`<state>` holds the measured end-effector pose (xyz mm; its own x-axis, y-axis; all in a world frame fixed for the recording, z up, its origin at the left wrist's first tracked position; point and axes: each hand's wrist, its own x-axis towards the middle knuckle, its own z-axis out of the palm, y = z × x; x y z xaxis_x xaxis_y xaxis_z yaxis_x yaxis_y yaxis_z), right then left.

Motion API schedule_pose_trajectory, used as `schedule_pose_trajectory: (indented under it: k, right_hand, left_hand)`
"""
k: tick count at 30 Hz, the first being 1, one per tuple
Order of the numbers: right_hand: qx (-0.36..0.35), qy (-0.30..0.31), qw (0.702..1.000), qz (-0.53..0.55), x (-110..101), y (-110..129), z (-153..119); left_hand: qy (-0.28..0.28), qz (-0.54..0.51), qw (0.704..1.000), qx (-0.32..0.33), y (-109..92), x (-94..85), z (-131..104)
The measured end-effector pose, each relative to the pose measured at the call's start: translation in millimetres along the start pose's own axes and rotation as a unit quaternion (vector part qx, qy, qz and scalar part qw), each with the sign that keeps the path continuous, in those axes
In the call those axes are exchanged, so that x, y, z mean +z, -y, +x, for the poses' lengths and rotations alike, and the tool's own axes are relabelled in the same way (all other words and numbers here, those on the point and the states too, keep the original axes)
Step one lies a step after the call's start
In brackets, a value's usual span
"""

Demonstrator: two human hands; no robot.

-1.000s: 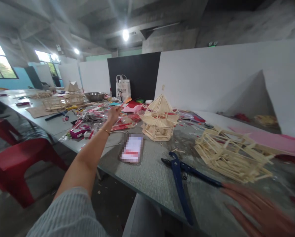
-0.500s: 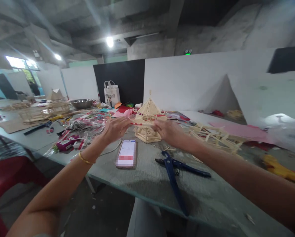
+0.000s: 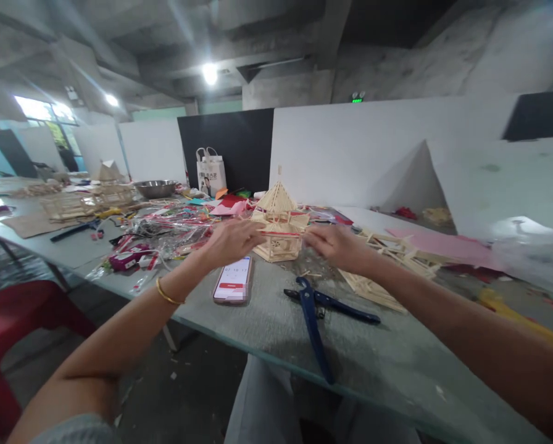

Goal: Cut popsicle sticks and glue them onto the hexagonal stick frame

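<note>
A thin stick [image 3: 281,234] with red on it spans the gap between our hands, just in front of the small stick pavilion [image 3: 279,221]. Our left hand [image 3: 232,239] pinches one end with fingers closed; our right hand [image 3: 334,245] pinches the other. The pavilion stands roofed and largely built on the bench [image 3: 267,320]. Beside our right wrist a flatter stick frame [image 3: 397,262] lies, looking unfinished. Nearer us rest a phone [image 3: 232,280] and blue-handled pliers [image 3: 316,311]; plastic packets [image 3: 165,228] crowd the left.
</note>
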<state>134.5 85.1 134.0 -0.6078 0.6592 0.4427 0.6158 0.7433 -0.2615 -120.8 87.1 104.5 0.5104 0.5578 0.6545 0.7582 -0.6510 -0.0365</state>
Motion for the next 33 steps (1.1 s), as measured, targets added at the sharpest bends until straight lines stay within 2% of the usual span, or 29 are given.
schedule_pose_trajectory:
  k: [2,4,6,8,13,15,16,17,18,19,22,24,26,28,33]
  right_hand:
    - [0.030,0.008,0.999,0.035,-9,-16,-15]
    - [0.065,0.031,0.991,0.110,-12,-27,-27]
    - [0.089,0.046,0.979,0.176,-9,-30,-36]
    - [0.094,0.047,0.975,0.196,-3,-24,-38]
    - [0.089,0.051,0.971,0.215,26,3,-27]
    - [0.090,0.061,0.963,0.245,41,12,-18]
    - [0.089,0.069,0.961,0.254,47,16,-12]
    - [0.086,0.076,0.960,0.256,51,19,-5]
    - [0.082,0.073,0.962,0.249,51,21,3]
    - [0.077,0.054,0.967,0.236,47,24,13]
    - [0.056,-0.059,0.973,0.215,19,33,44]
    - [0.011,-0.054,0.969,0.243,-3,41,62]
    - [-0.021,-0.001,0.969,0.247,-13,46,73]
    - [-0.017,0.010,0.969,0.248,-9,46,78]
    - [0.026,-0.079,0.966,0.243,31,33,66]
  left_hand:
    - [-0.009,-0.077,0.995,-0.057,10,-6.5,-2]
    - [-0.007,-0.194,0.973,-0.127,15,-12.1,-4]
    - [-0.016,-0.324,0.927,-0.186,12,-15.3,-4]
    - [-0.035,-0.428,0.874,-0.225,5,-15.1,-1]
    - [-0.076,-0.594,0.745,-0.294,-12,0.1,8]
    - [-0.104,-0.630,0.711,-0.294,-15,8.1,11]
    - [-0.121,-0.632,0.708,-0.290,-15,10.8,12]
    - [-0.138,-0.620,0.718,-0.286,-16,12.1,13]
    - [-0.147,-0.593,0.741,-0.278,-17,11.8,13]
    - [-0.144,-0.552,0.777,-0.265,-18,9.9,13]
    - [-0.065,-0.401,0.894,-0.190,-25,-3.1,8]
    - [-0.008,-0.328,0.935,-0.137,-30,-12.5,2]
    - [0.015,-0.301,0.947,-0.114,-32,-18.1,-5]
    - [0.028,-0.301,0.946,-0.117,-31,-18.5,-10]
    - [0.094,-0.346,0.926,-0.119,-23,-7.8,-25]
